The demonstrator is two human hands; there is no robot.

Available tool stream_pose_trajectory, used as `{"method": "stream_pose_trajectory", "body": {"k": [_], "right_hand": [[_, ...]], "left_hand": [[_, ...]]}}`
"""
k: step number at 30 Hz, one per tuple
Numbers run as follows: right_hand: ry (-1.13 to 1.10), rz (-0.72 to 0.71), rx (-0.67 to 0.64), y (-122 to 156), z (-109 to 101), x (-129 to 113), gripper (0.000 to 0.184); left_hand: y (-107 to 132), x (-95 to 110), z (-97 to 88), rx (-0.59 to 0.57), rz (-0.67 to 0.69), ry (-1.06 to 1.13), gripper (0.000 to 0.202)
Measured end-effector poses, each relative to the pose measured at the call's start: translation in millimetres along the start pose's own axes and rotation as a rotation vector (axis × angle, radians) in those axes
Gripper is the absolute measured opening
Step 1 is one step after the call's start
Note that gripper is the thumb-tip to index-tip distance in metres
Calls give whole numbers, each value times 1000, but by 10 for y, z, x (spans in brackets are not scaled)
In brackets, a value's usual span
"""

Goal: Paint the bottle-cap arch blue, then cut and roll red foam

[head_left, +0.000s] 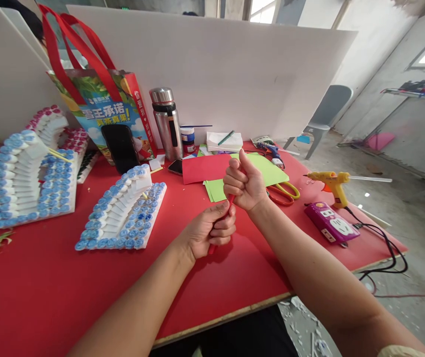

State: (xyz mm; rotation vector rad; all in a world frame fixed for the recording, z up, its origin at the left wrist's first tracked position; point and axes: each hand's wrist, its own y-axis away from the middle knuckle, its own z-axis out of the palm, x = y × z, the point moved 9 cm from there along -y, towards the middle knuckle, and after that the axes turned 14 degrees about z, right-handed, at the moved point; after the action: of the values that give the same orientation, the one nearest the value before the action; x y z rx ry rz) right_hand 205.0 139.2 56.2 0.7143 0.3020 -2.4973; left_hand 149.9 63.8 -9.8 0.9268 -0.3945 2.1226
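Note:
Both my hands are closed round a thin red rolled tube (230, 201) held above the red table (41, 287). My left hand (208, 230) grips its lower end, and my right hand (244, 184) wraps the upper end, thumb raised. Just behind my hands lie a red paper sheet (203, 167) and green paper sheets (268, 171). To the left of my left hand stands a white model with blue caps (125, 210).
A larger blue-capped model (26, 181) sits at the left. A red-handled bag (97, 106), a black phone (120, 146), a steel flask (167, 124), scissors (283, 192), a yellow glue gun (333, 184), a purple power strip (330, 223) and a white partition (216, 64) surround the work area.

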Motion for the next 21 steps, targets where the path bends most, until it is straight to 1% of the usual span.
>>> {"method": "stream_pose_trajectory", "body": {"k": [2,4,5,7,8,9,10,11,12,14,16,17,18,19,21], "right_hand": [[21,-13,85,-2,-64,-3,51],[37,-39,164,-2,-122,-4,46],[40,-56,200,-2,-149,-3,44],[35,-101,256,2,-192,-8,40],[31,-124,273,5,-206,-14,38],[29,-145,284,10,-214,-20,36],[31,-160,286,14,-215,-27,36],[37,-167,282,19,-208,-32,36],[49,-163,271,23,-193,-33,36],[82,-126,230,29,-135,-19,40],[115,-70,171,37,-47,12,44],[129,-48,145,43,-1,24,47],[143,-38,128,49,42,28,48],[157,-44,124,56,77,20,49],[198,-78,150,61,111,-15,48]], "left_hand": [[-13,75,-130,84,59,-263,31],[-2,271,-226,177,201,-661,33],[20,394,-232,223,291,-886,33],[86,595,-174,309,451,-1287,30],[114,650,-141,346,500,-1422,28],[132,673,-125,372,522,-1497,27],[135,671,-124,382,524,-1506,28],[124,644,-139,369,504,-1446,28],[99,585,-166,336,455,-1323,29],[38,380,-193,221,287,-940,33],[24,172,-97,82,117,-525,36],[35,113,-27,22,58,-367,37],[48,87,34,-25,24,-260,36],[56,87,68,-50,17,-201,34],[45,134,45,-29,60,-196,30]]}}
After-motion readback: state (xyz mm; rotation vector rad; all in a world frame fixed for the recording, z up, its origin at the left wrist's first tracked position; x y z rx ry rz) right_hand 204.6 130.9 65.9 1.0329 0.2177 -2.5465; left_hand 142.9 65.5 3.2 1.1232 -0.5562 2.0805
